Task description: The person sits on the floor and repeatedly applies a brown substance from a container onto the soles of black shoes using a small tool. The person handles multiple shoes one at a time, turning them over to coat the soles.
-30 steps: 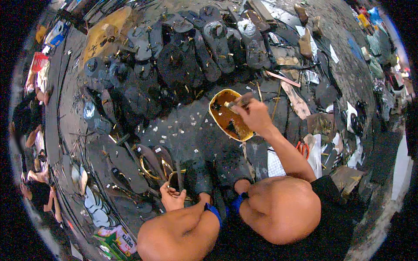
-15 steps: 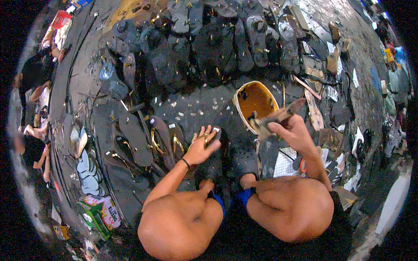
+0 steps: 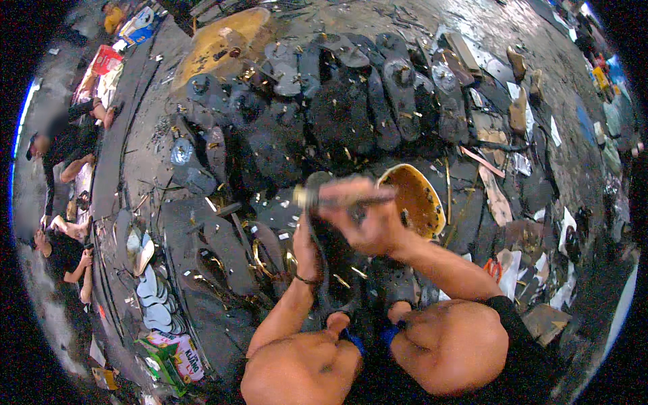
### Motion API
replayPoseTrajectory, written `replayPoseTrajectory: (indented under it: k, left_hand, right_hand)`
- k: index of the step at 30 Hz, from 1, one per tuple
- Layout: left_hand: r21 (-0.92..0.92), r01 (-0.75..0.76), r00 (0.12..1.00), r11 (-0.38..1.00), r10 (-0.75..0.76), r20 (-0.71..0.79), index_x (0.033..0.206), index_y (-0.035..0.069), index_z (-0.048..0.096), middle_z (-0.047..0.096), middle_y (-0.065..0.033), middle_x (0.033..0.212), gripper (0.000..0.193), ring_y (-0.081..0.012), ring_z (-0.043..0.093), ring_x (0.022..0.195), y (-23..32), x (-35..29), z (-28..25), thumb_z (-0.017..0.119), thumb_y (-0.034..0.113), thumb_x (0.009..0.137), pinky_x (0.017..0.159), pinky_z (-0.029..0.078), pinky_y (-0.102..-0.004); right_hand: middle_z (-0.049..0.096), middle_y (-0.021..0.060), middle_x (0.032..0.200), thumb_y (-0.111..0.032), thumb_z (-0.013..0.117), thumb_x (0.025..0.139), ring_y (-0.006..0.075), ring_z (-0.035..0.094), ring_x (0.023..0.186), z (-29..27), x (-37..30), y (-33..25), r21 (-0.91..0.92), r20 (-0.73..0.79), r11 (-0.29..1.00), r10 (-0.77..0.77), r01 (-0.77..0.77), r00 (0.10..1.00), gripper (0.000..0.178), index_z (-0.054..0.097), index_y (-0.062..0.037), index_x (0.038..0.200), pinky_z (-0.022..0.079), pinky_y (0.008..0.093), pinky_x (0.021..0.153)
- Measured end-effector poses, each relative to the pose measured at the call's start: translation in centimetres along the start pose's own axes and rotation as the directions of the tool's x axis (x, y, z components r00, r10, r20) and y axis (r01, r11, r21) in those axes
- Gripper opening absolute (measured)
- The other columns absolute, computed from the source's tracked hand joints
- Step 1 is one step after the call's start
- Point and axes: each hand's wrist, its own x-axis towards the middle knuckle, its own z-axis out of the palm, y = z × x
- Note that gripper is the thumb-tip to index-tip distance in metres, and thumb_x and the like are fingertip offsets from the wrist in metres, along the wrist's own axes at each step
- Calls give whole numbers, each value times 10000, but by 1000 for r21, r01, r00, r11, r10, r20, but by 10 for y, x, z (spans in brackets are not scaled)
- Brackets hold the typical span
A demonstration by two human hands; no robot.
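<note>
My right hand (image 3: 371,226) is closed round a wooden-handled brush (image 3: 347,194), blurred by motion. The brush's pale end lies across the top of a dark sandal sole (image 3: 318,181) that my left hand (image 3: 305,246) grips from its left side. Part of my left hand's fingers is hidden behind the sole and brush. Just right of my right hand stands an oval tub (image 3: 432,196) of brown, glue-like stuff, with dark smears inside. Sandals with gold-coloured straps (image 3: 260,253) lie left of my left wrist.
Many dark soles (image 3: 341,115) lie in rows beyond my hands. Grey sole pieces (image 3: 155,304) are stacked at left, near a green and white packet (image 3: 172,361). Orange-handled scissors (image 3: 493,271) and scraps lie right. Two people (image 3: 67,253) sit at far left.
My right hand has moved left with the brush, away from the tub to the sole. My left hand has risen from the mat and now holds the sole. The view has shifted.
</note>
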Motion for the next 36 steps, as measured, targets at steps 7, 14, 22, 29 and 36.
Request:
replayPoseTrajectory:
  k: [7,14,22,29,36]
  left_hand:
    - [199,-29,990,980,56,-133,1196,-19,628,661,-38,1110,466,-115,593,969,9,-14,31,510,399,1027,879,479,-286]
    - [60,262,964,963,-264,30,1268,17,596,656,-106,1196,645,-211,647,1070,9,-22,-38,369,567,1019,887,555,-396]
    - [-189,524,848,831,-529,28,1410,74,473,617,-114,1279,719,-262,642,1074,43,-104,-16,334,640,990,931,536,-409]
    - [-263,-32,999,964,30,-11,1255,100,579,672,-50,1121,622,-226,661,939,78,4,40,497,631,940,833,553,-376]
    - [-329,368,925,869,-306,226,1229,55,580,687,-84,1029,770,-232,672,874,53,12,18,466,733,882,786,560,-360]
  right_hand:
    - [702,97,983,-129,738,861,239,662,915,-7,-3,-1,-230,-142,973,-33,0,989,156,695,-58,994,502,352,807]
    - [689,47,1045,-218,668,942,153,634,925,0,-34,5,484,251,498,709,-720,659,241,657,-57,1121,506,304,742]
    - [668,17,1004,-246,629,968,103,606,824,-28,-4,9,695,237,274,786,-665,571,313,600,-68,1224,493,260,722]
    - [719,121,975,-214,720,868,274,686,936,18,-10,2,-324,74,918,266,-229,961,228,697,-25,995,528,376,830]
    - [711,90,942,-164,735,868,154,663,920,27,1,-21,-36,210,943,330,-331,920,187,695,-25,987,526,326,826]
